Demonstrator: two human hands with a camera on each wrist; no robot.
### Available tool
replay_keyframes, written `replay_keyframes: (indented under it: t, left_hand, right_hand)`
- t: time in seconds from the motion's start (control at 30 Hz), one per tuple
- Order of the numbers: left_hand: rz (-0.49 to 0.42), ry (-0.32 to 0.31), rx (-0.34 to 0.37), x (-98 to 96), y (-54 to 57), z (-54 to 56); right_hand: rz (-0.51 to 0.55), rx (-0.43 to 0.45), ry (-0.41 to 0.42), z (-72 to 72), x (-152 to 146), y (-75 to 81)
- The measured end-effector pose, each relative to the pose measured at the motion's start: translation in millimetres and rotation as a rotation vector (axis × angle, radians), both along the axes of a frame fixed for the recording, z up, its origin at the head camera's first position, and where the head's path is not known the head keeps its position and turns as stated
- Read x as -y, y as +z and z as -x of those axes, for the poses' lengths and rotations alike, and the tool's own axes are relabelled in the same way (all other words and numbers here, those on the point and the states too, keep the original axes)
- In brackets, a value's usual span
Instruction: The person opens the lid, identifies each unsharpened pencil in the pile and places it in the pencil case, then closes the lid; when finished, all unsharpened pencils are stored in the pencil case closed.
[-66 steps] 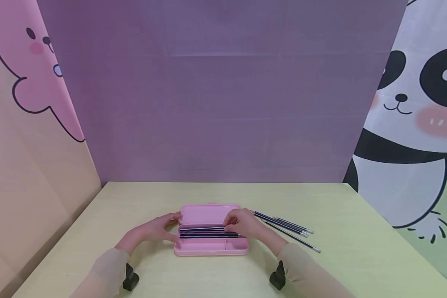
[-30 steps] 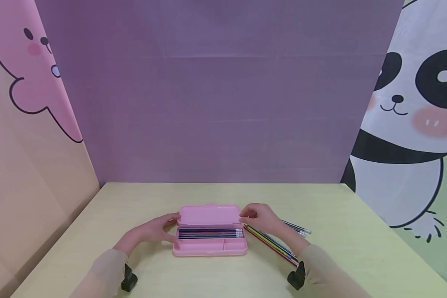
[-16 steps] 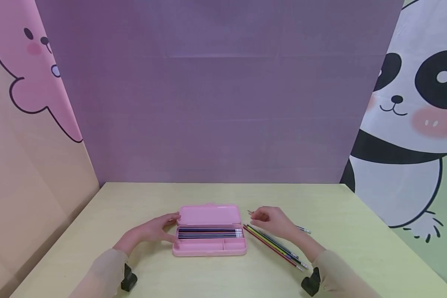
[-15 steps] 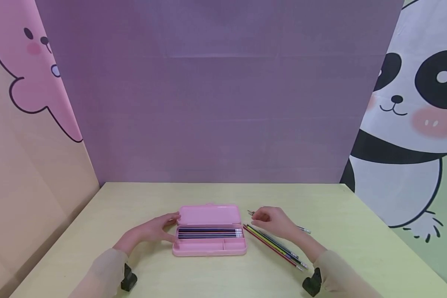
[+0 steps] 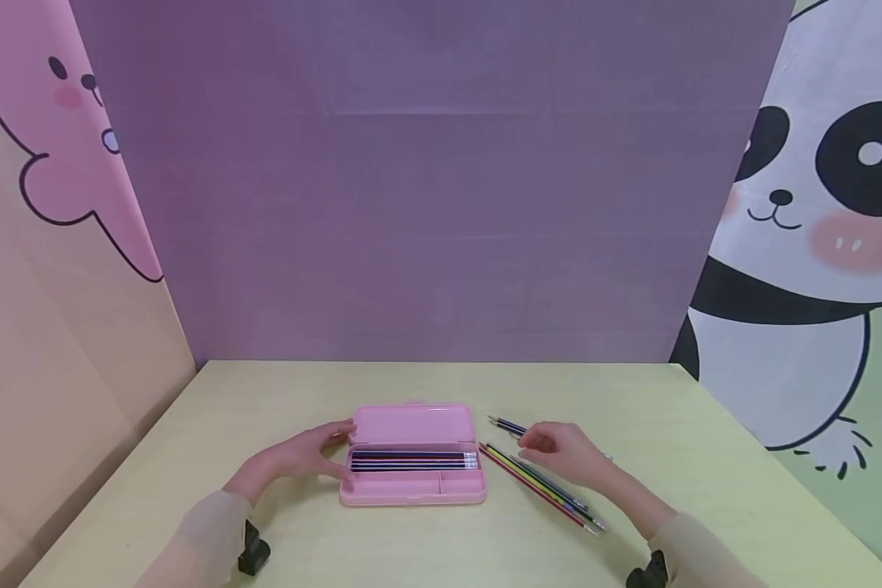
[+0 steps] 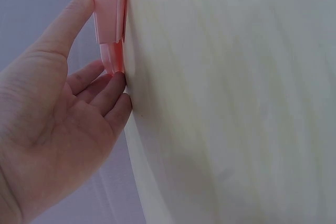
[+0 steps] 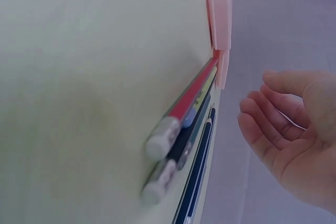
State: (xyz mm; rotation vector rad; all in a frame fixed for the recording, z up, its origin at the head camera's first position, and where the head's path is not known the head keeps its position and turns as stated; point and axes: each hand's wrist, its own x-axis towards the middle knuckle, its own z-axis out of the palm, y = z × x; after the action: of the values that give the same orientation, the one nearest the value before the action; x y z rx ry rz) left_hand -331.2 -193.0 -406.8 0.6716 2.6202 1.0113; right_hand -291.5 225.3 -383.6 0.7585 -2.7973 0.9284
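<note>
An open pink pencil case [image 5: 389,493] lies on the table with its lid [image 5: 414,423] folded back. Several dark striped pencils [image 5: 412,461] lie side by side in its rear compartment, eraser ends to the right. My left hand [image 5: 305,453] touches the case's left end, thumb at the tray and fingertips at the lid, as the left wrist view also shows. Right of the case, loose red, yellow and dark pencils [image 5: 536,482] lie slanted in a bunch. My right hand [image 5: 567,454] hovers over other dark pencils [image 5: 507,425], its fingers loosely bent and holding nothing.
Two small compartments at the front of the case have a divider [image 5: 440,483] between them. The pale table [image 5: 279,392] ends at a purple backdrop [image 5: 441,229]. Cartoon-printed side walls stand left and right, one showing a panda [image 5: 786,363].
My right hand has left the pencils in the case and moved right, then back toward me over the loose pencils. The red and yellow pencils have come into view. My left hand stays put.
</note>
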Motion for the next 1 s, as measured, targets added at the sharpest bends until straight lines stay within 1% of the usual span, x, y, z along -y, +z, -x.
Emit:
replay_keyframes:
  t: [0.23, 0.4, 0.5, 0.73, 0.83, 1.0]
  left_hand:
    - [-0.001, 0.004, -0.007, 0.5, -0.4, -0.1]
    - [-0.007, 0.0, -0.006, 0.6, -1.6, 0.7]
    - [-0.008, 0.0, -0.002, 0.2, -2.0, 0.9]
    - [-0.002, 0.008, -0.003, -0.3, -1.3, 0.5]
    - [-0.004, 0.011, 0.001, -0.4, -0.9, 0.1]
    - [-0.009, 0.007, 0.004, -0.2, -1.6, 0.1]
  right_hand:
    - [0.004, -0.004, 0.003, -8.6, -10, -4.4]
    - [-0.001, 0.033, -0.009, -16.1, -14, -6.8]
    - [-0.008, 0.049, 0.002, -20.0, -16, -8.2]
    - [-0.036, 0.082, 0.029, -21.9, -23, -11.3]
    - [-0.047, 0.088, 0.061, -21.4, -25, -12.5]
    - [-0.031, 0.119, 0.086, -22.1, -28, -13.6]
